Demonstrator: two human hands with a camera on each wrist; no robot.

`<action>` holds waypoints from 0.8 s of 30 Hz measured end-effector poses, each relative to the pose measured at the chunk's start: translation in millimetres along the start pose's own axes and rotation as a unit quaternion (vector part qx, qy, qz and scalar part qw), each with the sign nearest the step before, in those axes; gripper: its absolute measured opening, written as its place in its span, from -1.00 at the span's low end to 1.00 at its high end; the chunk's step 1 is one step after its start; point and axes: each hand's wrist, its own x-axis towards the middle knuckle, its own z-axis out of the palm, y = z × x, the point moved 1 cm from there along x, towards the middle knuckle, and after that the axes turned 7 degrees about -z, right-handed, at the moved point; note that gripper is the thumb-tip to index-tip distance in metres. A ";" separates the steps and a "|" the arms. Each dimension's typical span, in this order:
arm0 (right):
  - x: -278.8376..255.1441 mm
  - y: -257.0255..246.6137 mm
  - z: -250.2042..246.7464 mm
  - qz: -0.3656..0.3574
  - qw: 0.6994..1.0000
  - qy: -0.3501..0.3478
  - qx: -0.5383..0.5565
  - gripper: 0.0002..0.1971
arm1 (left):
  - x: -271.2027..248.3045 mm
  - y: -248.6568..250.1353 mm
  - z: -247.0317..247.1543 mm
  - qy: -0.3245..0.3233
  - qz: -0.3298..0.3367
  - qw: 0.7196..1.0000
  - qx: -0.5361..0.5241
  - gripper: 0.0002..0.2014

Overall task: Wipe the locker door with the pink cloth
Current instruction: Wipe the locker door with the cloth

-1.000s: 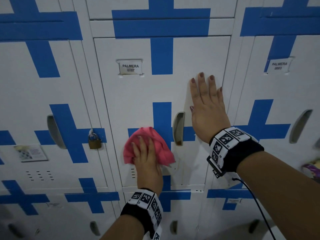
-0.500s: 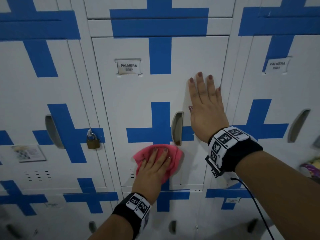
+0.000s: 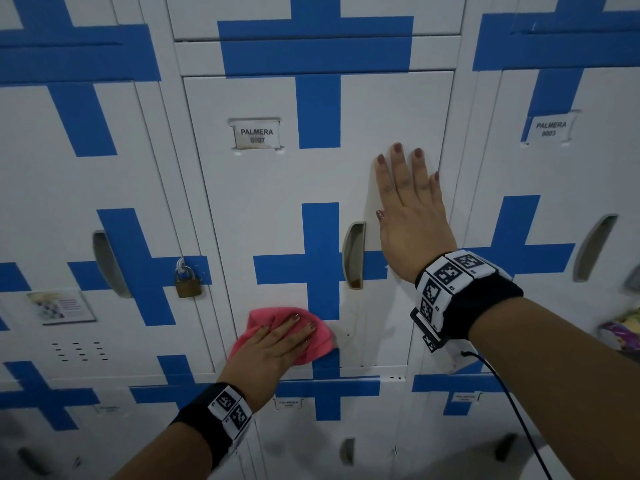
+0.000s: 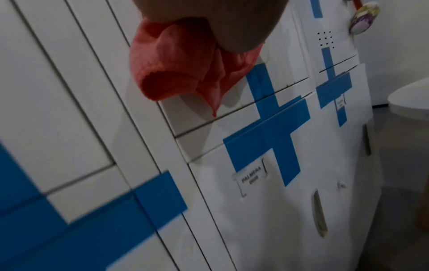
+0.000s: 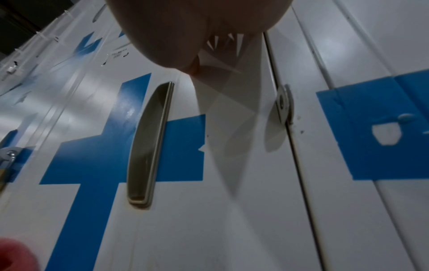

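Observation:
The white locker door [image 3: 270, 188] with a blue cross and a "PALMERA 0007" label [image 3: 257, 135] fills the middle of the head view. My left hand [image 3: 277, 344] lies flat with straight fingers on the pink cloth [image 3: 320, 336], pressing it against the door's lower part, left of the cross's stem. The left wrist view shows the bunched cloth [image 4: 176, 71] under my palm [image 4: 209, 16]. My right hand [image 3: 408, 202] is spread flat on the same door, right of the recessed handle [image 3: 354, 254]. The right wrist view has that handle [image 5: 148, 143] and a corner of the cloth [image 5: 14, 253].
A brass padlock [image 3: 187, 284] hangs on the left neighbouring locker. Another locker labelled "PALMERA 0003" [image 3: 550, 128] stands to the right, with a colourful object [image 3: 623, 330] at the frame's edge. More lockers run below. A white round object [image 4: 410, 99] stands on the floor at the right.
My left hand has slid the pink cloth down from beside the handle, then left along the door's lower part. The right hand has stayed flat in place.

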 end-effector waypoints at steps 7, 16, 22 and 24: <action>0.2 0.0 1.1 0.001 1.000 0.005 0.002 -0.26 | -27.6 37.1 33.8 -0.070 -0.213 0.956 -0.189 0.31; 0.3 -0.2 2.2 0.000 1.000 0.011 -0.005 -0.26 | 0.6 108.3 25.6 -0.026 -0.416 0.786 -0.457 -0.10; 0.1 0.0 1.7 0.001 1.000 0.009 -0.005 -0.26 | 22.1 121.8 5.7 0.083 -0.508 0.635 -0.576 -0.23; -0.1 -0.1 1.7 0.000 1.000 0.010 -0.004 -0.26 | 25.3 125.3 -4.1 0.094 -0.539 0.576 -0.607 -0.27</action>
